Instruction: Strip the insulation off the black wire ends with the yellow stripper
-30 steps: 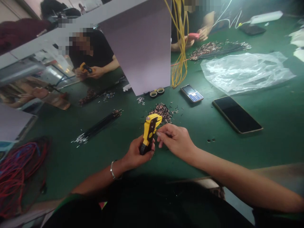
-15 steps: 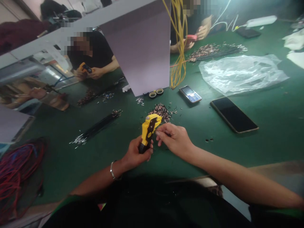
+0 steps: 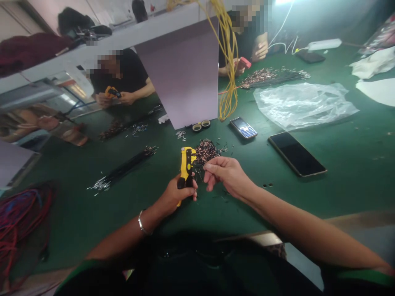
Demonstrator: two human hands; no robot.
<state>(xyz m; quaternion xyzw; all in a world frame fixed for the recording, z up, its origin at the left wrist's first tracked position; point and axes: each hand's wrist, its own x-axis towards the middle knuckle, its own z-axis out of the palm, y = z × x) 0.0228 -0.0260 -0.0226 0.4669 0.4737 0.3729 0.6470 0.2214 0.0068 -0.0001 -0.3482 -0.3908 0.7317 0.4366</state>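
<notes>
Two bare hands work close together over a green worktop (image 3: 308, 197). The left hand (image 3: 174, 194) is closed around the handles of a yellow-and-black wire stripper (image 3: 187, 164), whose head points away from the wearer, beside a loose heap of short wire pieces (image 3: 207, 150). The right hand (image 3: 226, 170) is near the tool but apart from it, thumb and forefinger drawn together in a pinch, the other fingers curled under; whether a wire sits between the fingertips, I cannot tell. A silvery bracelet (image 3: 140, 222) circles the left wrist.

Left of the stripper lies a bundle of black wires (image 3: 126, 167) with pale tips at its near end. Beyond the heap, two tape rolls (image 3: 196, 127) sit side by side by the foot of a pale panel (image 3: 188, 74), with yellow cables (image 3: 228, 82) hanging along its right edge. To the right are a keypad phone (image 3: 243, 128), a dark-screened smartphone (image 3: 297, 154) and a clear plastic bag (image 3: 305, 105). Red and blue wires (image 3: 20, 222) are heaped at far left. Across the worktop, one person (image 3: 123, 78) holds a yellow tool (image 3: 112, 92), another (image 3: 231, 68) a red one (image 3: 245, 62).
</notes>
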